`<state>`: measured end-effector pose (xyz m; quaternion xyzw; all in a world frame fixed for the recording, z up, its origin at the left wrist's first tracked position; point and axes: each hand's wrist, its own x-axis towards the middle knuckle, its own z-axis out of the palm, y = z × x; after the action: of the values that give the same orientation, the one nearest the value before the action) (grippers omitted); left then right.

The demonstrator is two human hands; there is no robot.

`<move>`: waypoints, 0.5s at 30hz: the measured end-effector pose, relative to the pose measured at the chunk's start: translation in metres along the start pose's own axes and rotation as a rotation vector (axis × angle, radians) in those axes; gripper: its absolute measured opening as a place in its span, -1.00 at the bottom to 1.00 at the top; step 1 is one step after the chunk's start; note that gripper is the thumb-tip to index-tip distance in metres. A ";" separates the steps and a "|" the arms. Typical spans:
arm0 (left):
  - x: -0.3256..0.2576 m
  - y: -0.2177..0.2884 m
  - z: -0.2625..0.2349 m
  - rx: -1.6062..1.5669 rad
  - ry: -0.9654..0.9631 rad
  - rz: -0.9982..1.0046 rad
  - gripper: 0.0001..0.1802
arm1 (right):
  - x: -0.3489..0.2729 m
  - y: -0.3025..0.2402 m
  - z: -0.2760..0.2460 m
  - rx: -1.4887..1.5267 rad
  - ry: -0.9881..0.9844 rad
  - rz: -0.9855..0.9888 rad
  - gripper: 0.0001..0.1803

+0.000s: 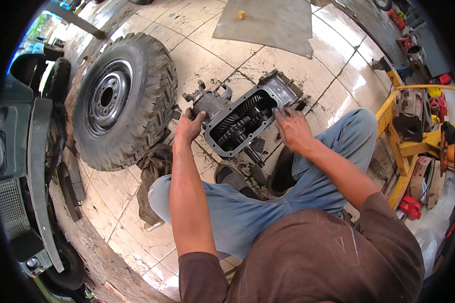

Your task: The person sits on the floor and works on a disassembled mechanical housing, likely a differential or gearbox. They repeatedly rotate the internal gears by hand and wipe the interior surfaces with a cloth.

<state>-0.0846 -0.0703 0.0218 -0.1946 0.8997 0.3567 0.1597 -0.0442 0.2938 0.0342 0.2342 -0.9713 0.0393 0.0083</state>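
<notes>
An open metal gearbox [212, 109] lies tilted on the tiled floor in front of me, its top uncovered. Inside its flanged rim show dark, oily gears [235, 132], and a splined shaft [254, 154] sticks out toward me. My left hand [189, 127] grips the left side of the casing, thumb and fingers bent against it. At the right rim, the bent fingers of my right hand [292, 129] close on the casing edge; their undersides are hidden. My shoes [231, 179] are just below the shaft.
A big knobbly tyre on a black wheel [151, 96] lies left of the gearbox, with a dark rag [154, 187] below it. A grey sheet [273, 25] is on the far floor. At right stands a yellow metal frame [404, 146]; a vehicle front [12, 166] is at left.
</notes>
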 end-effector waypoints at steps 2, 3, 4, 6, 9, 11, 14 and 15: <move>0.012 -0.026 0.002 0.065 0.066 0.011 -0.02 | 0.026 -0.003 -0.006 0.049 -0.045 0.047 -0.46; 0.017 -0.027 0.009 0.046 0.077 0.033 -0.03 | 0.043 0.005 -0.010 0.084 -0.093 0.079 -0.47; 0.020 -0.030 0.014 0.027 0.089 0.054 -0.03 | 0.049 0.010 -0.014 0.121 -0.140 0.108 -0.47; 0.022 -0.026 0.015 -0.021 0.068 0.036 -0.03 | 0.035 0.015 -0.005 0.081 -0.037 0.057 -0.49; 0.017 -0.020 0.014 0.033 0.061 0.023 -0.02 | 0.017 0.023 0.008 0.074 0.017 0.027 -0.51; 0.024 -0.026 0.012 -0.002 0.047 -0.009 -0.04 | 0.026 0.023 0.008 0.095 0.008 0.025 -0.52; 0.032 -0.036 0.016 -0.027 0.053 0.012 -0.06 | 0.074 0.022 0.004 0.072 0.051 0.048 -0.52; 0.032 -0.033 0.017 -0.017 0.041 -0.001 -0.07 | 0.070 0.027 0.007 0.070 0.054 0.039 -0.52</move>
<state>-0.0949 -0.0879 -0.0232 -0.2037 0.8996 0.3602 0.1396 -0.1186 0.2853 0.0273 0.2141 -0.9732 0.0796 0.0256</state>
